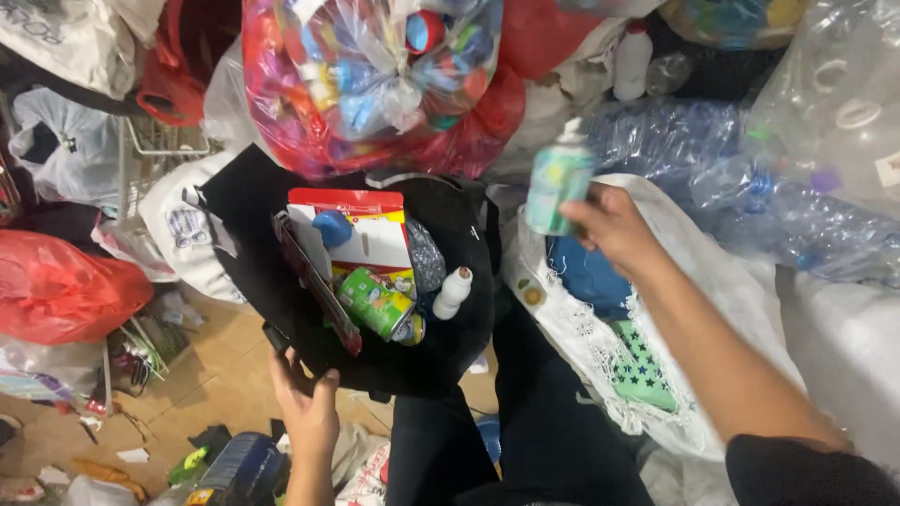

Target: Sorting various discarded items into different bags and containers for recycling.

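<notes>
My right hand (614, 228) holds a green spray can (557, 183) with a white cap, raised over a white woven sack (712, 281). My left hand (305, 403) grips the near rim of an open black bag (258, 215). Inside the bag lie a red, white and yellow carton (361, 234), a green drink can (375, 302), a small white bottle (453, 291) and a blue cap (332, 228). Inside the white sack I see blue cloth (586, 275) and a green piece with dark stars (642, 365).
A clear bag full of coloured bottle caps (375, 75) stands behind the black bag. Clear bags of crushed plastic bottles (769, 187) pile up at the right. A red bag (66, 286) and white bags lie at the left. Litter covers the tiled floor (216, 375).
</notes>
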